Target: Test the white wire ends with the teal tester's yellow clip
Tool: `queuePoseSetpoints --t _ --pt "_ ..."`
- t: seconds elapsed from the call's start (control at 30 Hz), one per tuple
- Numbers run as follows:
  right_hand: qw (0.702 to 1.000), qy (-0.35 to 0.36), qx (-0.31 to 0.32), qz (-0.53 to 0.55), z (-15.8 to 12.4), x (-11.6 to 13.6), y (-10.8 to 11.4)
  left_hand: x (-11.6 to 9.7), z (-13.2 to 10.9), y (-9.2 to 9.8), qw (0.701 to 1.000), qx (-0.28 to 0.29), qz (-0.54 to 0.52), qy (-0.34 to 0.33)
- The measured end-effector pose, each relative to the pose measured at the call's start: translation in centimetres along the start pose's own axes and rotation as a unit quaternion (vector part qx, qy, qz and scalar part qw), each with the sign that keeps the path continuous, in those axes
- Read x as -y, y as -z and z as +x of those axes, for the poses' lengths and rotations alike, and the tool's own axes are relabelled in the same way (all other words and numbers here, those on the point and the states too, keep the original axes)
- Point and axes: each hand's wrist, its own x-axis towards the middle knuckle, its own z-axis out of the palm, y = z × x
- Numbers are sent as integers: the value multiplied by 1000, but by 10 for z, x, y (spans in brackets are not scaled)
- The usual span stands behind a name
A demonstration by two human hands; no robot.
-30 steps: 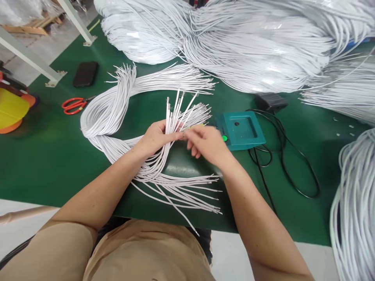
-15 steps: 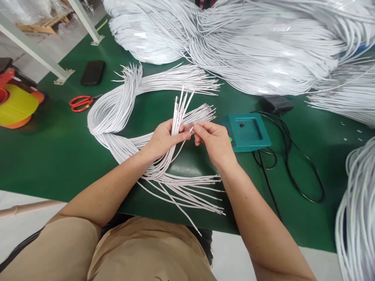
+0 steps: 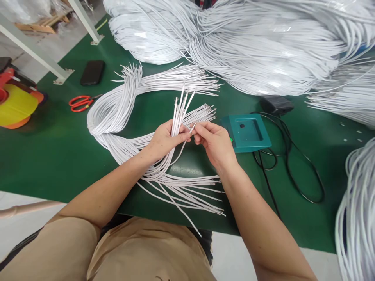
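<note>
My left hand (image 3: 168, 138) is closed around a small bunch of white wires (image 3: 178, 111), whose ends stand up above the thumb. Close beside it, my right hand (image 3: 212, 140) pinches the end of a single white wire (image 3: 192, 128) between thumb and fingertips. That wire curves down to join the others below. Under and behind my hands lies a looped bundle of white wires (image 3: 109, 113), its cut ends fanning out to the right. More loose wire ends (image 3: 190, 191) spread across the table toward my body.
Right of my hands sits a teal tray-shaped device (image 3: 249, 132) with black cable (image 3: 288, 156) and a black box (image 3: 276, 104). Red-handled scissors (image 3: 80, 103), a black phone-like object (image 3: 92, 73) and a yellow tape roll (image 3: 20, 103) are at left. Large wire bundles (image 3: 258, 50) line the back.
The pinched wire end now shows more plainly above my right fingertips, which have shifted slightly. My left hand keeps its hold on the bunch.
</note>
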Motion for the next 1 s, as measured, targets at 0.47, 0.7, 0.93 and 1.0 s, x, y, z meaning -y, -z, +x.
queuePoseSetpoints --t 0.47,0.7,0.93,1.0 --pt "998 -13 42 44 2 -1 2 4 3 2 985 126 -115 20" --pt "992 -69 57 92 5 -5 7 1 5 6 989 103 -103 6" --pt "1000 7 13 -5 0 1 3 1 5 6 993 74 -88 -22" --pt "997 44 -8 -63 0 0 2 2 5 6 992 84 -93 -33"
